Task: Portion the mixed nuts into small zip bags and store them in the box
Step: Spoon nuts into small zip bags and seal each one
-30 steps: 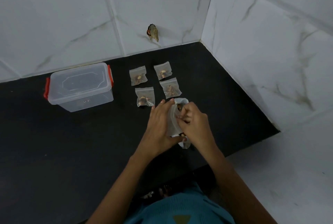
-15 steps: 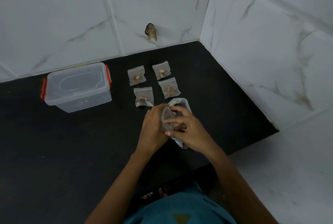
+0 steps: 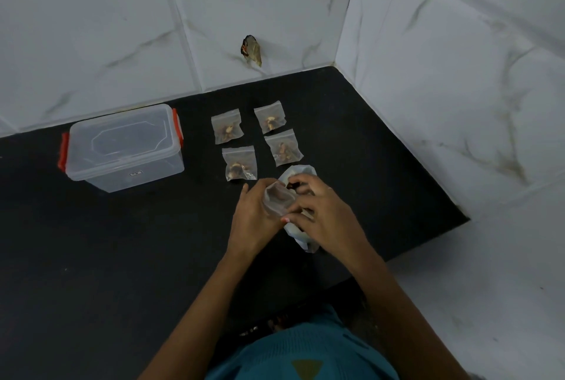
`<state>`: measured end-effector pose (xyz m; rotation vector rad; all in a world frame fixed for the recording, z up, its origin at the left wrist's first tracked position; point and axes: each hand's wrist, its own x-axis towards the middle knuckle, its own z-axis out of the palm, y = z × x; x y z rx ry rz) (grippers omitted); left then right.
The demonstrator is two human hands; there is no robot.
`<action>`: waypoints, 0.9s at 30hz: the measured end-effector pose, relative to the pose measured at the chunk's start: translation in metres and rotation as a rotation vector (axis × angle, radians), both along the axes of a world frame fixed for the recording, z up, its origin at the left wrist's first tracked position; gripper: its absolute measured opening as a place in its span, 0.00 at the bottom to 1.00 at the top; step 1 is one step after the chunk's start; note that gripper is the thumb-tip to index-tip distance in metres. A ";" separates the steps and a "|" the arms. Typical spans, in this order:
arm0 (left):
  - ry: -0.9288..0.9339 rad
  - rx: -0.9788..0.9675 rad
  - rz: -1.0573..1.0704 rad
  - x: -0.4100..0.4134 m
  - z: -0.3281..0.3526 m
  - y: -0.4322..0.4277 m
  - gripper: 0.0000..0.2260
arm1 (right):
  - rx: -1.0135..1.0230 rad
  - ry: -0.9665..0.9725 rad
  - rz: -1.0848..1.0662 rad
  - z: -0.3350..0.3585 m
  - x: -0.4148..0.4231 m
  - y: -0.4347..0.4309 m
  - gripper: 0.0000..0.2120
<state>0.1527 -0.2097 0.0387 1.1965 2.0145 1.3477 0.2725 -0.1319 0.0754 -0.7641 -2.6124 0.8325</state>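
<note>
The left hand curls its fingers round a small zip bag of thin, cloudy, soft plastic, its mouth bowed open. The right hand pinches the same bag, thumb across its lower edge and fingertips bent at its mouth, where something dark shows; whether it is a nut I cannot tell. Under the right hand lies a crumpled plastic bag, whitish and wrinkled.

All this is to the right of the box and nearer the person. The box is a clear rectangular plastic tub with rounded corners, its lid on, and red-orange latches at both ends. Just right of the box, four filled zip bags lie flat in two rows, apart, each with a brown clump of nuts inside.

The table is matt black. Behind and to the right of the box rise glossy white wall tiles with grey veins; a brownish scrap sticks to them.
</note>
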 end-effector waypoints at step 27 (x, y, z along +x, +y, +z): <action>-0.166 -0.223 0.041 -0.015 -0.056 0.000 0.25 | -0.355 -0.114 -0.378 -0.048 0.027 0.035 0.12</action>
